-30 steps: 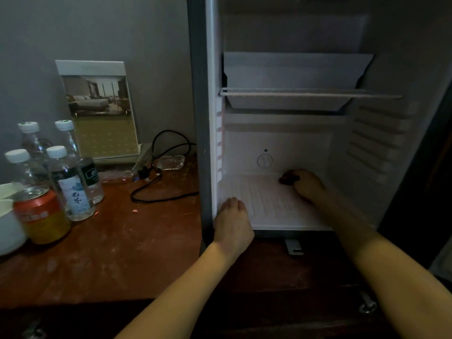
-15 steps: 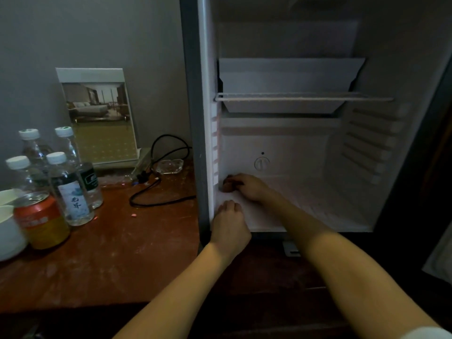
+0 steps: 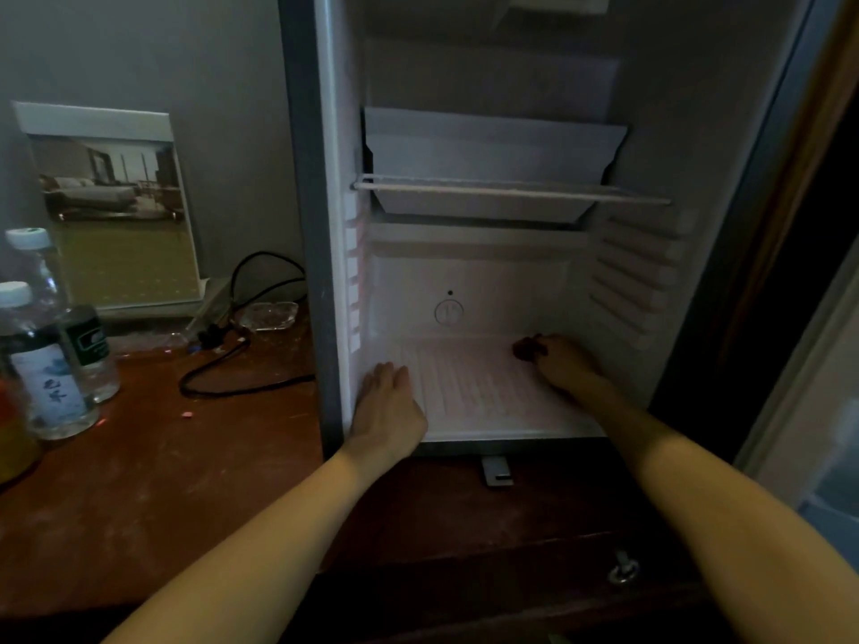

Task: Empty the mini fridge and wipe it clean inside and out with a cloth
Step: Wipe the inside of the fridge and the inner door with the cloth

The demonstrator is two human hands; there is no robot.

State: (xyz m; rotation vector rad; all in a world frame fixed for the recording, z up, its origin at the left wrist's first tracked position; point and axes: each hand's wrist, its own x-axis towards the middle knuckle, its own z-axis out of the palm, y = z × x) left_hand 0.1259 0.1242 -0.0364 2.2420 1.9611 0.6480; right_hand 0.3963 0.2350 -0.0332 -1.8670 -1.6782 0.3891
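Mini fridge (image 3: 331, 216): stands on the wooden tabletop (image 3: 139, 462) with its interior open to view. One wire shelf (image 3: 511, 190) sits in the upper half, with nothing on the shelf or the ribbed floor.

Cloth (image 3: 526, 349): small, dark and bunched, on the fridge floor at the right rear, near the back wall.

Right hand (image 3: 564, 362): reaches deep into the fridge, fingers curled over the cloth and pressing it to the floor.

Left hand (image 3: 388, 406): lies palm down at the front left corner of the fridge floor, fingers straight and close together, holding nothing.

Left of the fridge, on the tabletop:
- Two capped water bottles (image 3: 51, 360), visible at the frame edge
- A standing picture card (image 3: 111, 211) against the wall
- A black cable (image 3: 241, 369)
- A glass dish (image 3: 269, 314)
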